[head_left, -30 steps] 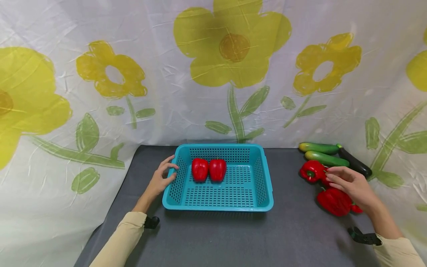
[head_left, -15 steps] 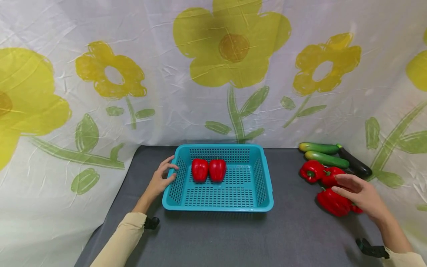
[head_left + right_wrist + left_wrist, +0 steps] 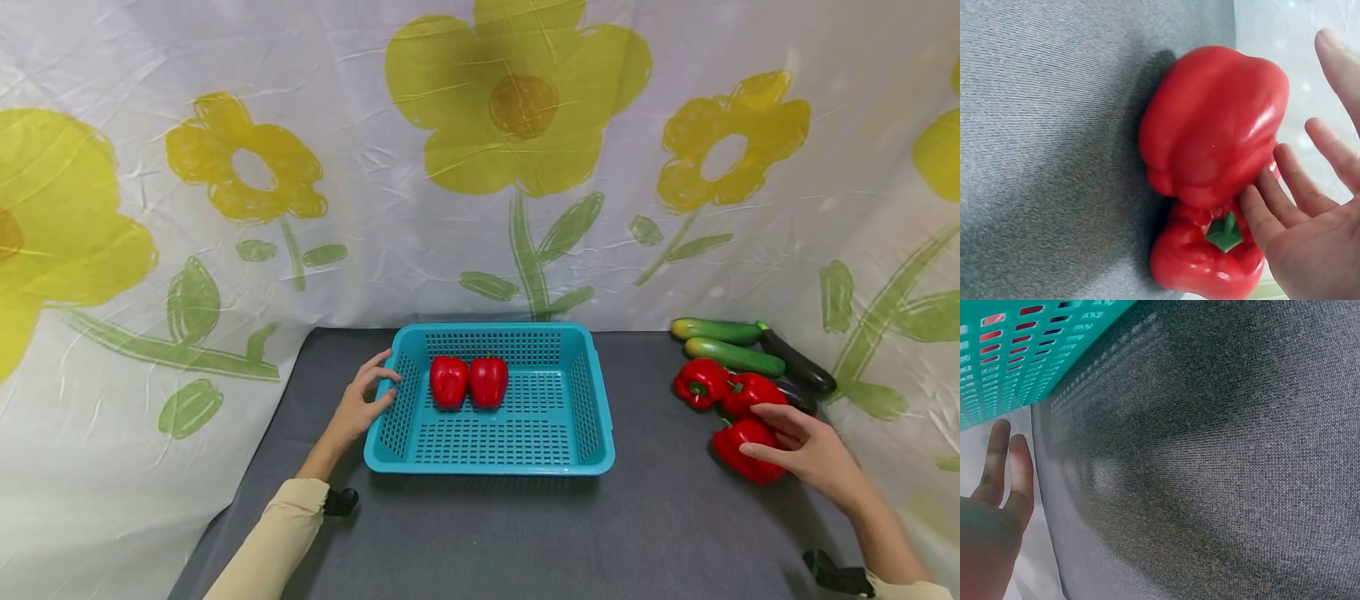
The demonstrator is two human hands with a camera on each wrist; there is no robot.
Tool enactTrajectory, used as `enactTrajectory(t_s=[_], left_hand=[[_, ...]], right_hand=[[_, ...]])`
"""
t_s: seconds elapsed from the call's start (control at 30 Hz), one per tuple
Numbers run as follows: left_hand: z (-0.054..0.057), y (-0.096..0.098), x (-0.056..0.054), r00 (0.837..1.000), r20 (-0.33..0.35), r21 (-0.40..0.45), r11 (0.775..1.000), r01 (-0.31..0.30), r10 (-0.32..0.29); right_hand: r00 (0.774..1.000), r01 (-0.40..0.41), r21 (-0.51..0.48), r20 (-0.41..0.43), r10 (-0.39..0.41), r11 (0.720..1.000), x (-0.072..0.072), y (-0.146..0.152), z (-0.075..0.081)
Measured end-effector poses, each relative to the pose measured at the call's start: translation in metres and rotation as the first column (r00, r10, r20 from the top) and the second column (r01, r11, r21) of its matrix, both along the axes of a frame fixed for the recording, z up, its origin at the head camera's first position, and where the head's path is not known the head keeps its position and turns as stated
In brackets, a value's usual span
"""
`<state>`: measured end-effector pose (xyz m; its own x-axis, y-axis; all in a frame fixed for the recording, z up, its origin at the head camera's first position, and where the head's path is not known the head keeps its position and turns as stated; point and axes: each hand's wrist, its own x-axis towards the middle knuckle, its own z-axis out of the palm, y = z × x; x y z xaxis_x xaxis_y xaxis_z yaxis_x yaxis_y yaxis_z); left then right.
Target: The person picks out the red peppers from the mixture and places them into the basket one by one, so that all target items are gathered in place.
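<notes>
In the head view my left hand [image 3: 363, 400] rests at the left rim of a blue perforated plastic basket [image 3: 491, 468], index finger and thumb tip over the rim. Two of its fingers [image 3: 997, 453] look fairly straight in the left wrist view; the thumb is out of sight there. Inside the basket lie two red bell peppers, one left [image 3: 448, 383] and one right [image 3: 488, 383]. My right hand [image 3: 813, 454] hovers over the nearest pepper [image 3: 742, 454] of a cluster at the right. In the right wrist view, spread fingers meet a big red pepper [image 3: 1213, 125] beside a green-stemmed one [image 3: 1191, 253].
More red bell peppers, a left one [image 3: 700, 383] and a middle one [image 3: 750, 392], lie behind the nearest. Beyond them are two zucchini, back [image 3: 716, 331] and front [image 3: 735, 356], and dark eggplants [image 3: 798, 362]. A flowered curtain [image 3: 360, 258] borders the grey tabletop [image 3: 480, 533].
My right hand has drawn back from the middle pepper, down and to the right, and now lies over the right side of the nearest pepper. The left hand and basket look unchanged.
</notes>
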<state>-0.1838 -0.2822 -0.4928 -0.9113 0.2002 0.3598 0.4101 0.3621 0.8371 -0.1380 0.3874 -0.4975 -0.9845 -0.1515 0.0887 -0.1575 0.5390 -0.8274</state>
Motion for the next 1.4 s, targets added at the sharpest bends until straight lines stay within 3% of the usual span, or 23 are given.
enactTrajectory(t_s=[0.23,0.27,0.37,0.57,0.67,1.13,1.4], left_hand=[[-0.032,-0.012,-0.015,1.000,-0.024,0.004,1.000,-0.013,0.013],[-0.033,-0.012,-0.015,0.999,-0.029,0.000,1.000,-0.016,0.016],[-0.025,-0.009,-0.012,0.999,-0.028,0.005,1.000,-0.018,0.018],[0.000,0.000,0.000,1.000,-0.020,0.009,1.000,0.001,-0.001],[0.005,0.002,0.003,1.000,-0.017,-0.004,1.000,0.003,-0.004],[0.004,0.002,0.002,1.000,-0.004,0.000,1.000,0.001,-0.001],[0.004,0.001,0.001,1.000,-0.007,-0.003,1.000,0.002,-0.002]], right_hand=[[1.000,0.006,0.044,0.023,-0.007,0.999,0.000,-0.004,-0.003],[1.000,0.003,0.060,0.028,-0.005,0.998,0.000,-0.004,-0.003],[0.999,0.001,0.103,0.033,-0.004,0.995,0.000,-0.005,-0.004],[1.000,0.003,0.131,-0.001,-0.003,0.991,0.000,-0.005,-0.009],[1.000,0.003,0.145,-0.019,0.000,0.989,-0.001,-0.006,-0.010],[0.999,0.034,0.195,-0.038,-0.027,0.980,-0.003,-0.006,-0.009],[0.999,0.042,0.161,-0.034,-0.037,0.986,-0.004,-0.008,-0.005]])
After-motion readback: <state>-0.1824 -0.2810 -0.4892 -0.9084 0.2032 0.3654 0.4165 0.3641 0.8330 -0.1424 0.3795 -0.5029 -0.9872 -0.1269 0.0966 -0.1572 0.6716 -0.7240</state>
